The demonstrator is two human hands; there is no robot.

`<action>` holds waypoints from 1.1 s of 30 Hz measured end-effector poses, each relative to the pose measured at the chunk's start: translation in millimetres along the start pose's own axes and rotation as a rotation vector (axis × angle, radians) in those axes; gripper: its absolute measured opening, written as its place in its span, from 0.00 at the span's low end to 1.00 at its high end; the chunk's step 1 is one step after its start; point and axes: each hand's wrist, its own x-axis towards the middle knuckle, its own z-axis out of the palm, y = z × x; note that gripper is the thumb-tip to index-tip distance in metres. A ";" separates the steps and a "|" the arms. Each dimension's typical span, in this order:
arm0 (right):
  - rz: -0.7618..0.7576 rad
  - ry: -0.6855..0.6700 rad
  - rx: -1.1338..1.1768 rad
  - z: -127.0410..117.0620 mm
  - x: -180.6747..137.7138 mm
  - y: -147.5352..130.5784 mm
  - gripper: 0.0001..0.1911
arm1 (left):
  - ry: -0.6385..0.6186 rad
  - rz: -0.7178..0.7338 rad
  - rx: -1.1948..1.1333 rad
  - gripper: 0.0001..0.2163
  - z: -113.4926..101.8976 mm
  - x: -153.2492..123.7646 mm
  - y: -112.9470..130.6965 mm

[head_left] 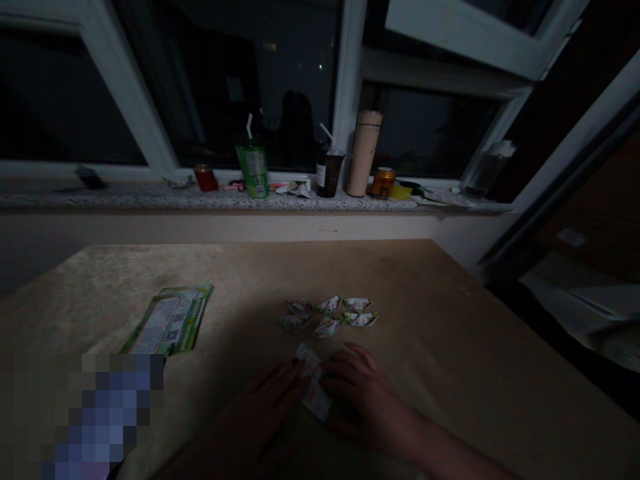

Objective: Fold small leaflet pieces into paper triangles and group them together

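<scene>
A narrow printed strip of folded paper (315, 390) lies on the tabletop between my two hands. My left hand (263, 400) rests low with its fingers stretched out, their tips touching the paper's left edge. From the other side my right hand (363, 393) reaches over the paper, fingers apart and slightly bent, tips on its right edge. Its thumb is hard to make out in the shadow. Just beyond are several small folded paper boats in two rows, among them a front one (329, 326) and a back one (359, 304).
A stack of green printed leaflets (173, 320) lies on the wooden table (425, 287), left of the boats. Along the windowsill (295, 203) stand a green cup (254, 167), a dark cup (329, 175), a pink flask (364, 155) and an orange can (383, 183). A blurred patch covers the lower left.
</scene>
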 end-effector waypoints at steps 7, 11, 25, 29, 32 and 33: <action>0.006 -0.083 0.013 -13.6 -2.3 -0.8 0.20 | -0.003 0.039 -0.039 0.32 -6.5 -1.1 -0.1; -0.004 -0.100 0.008 -16.7 -2.9 3.3 0.20 | -0.069 0.055 -0.091 0.36 -3.7 -1.5 0.9; -0.045 -0.092 -0.127 -13.7 -4.0 15.9 0.23 | -0.161 0.013 -0.100 0.40 -13.6 3.0 14.7; -0.079 -0.106 -0.165 -16.1 -3.4 17.6 0.22 | -0.155 0.043 -0.110 0.38 -18.0 0.7 14.8; -0.101 -0.115 -0.184 -18.4 -2.6 18.3 0.20 | -0.096 0.028 -0.117 0.35 -17.6 -2.2 14.0; -0.098 -0.115 -0.187 -18.7 -2.6 18.8 0.21 | -0.082 0.021 -0.122 0.35 -16.8 -2.8 13.9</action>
